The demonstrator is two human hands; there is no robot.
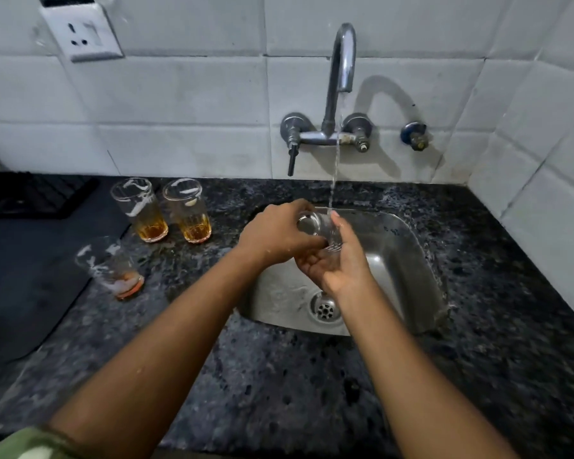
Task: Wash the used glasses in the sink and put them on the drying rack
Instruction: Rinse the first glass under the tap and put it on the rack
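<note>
While tap [342, 61] runs thin stream into steel sink [408, 260], three used glasses wait on speckled granite counter [279, 376] at left: two upright near wall [140, 210] [188, 212] with amber dregs, third [111, 268] nearer, tilted, orange residue at base. Black drying rack [30, 193] far left, dark mat [24, 276] before it. Clear ribbed glass [318, 228] over sink, lying sideways under stream, wet. Left hand [279, 236] wrapped over it, gripping; right hand [338, 263] cupped beneath, fingers closed around base. Both hands partly hide glass.
</note>
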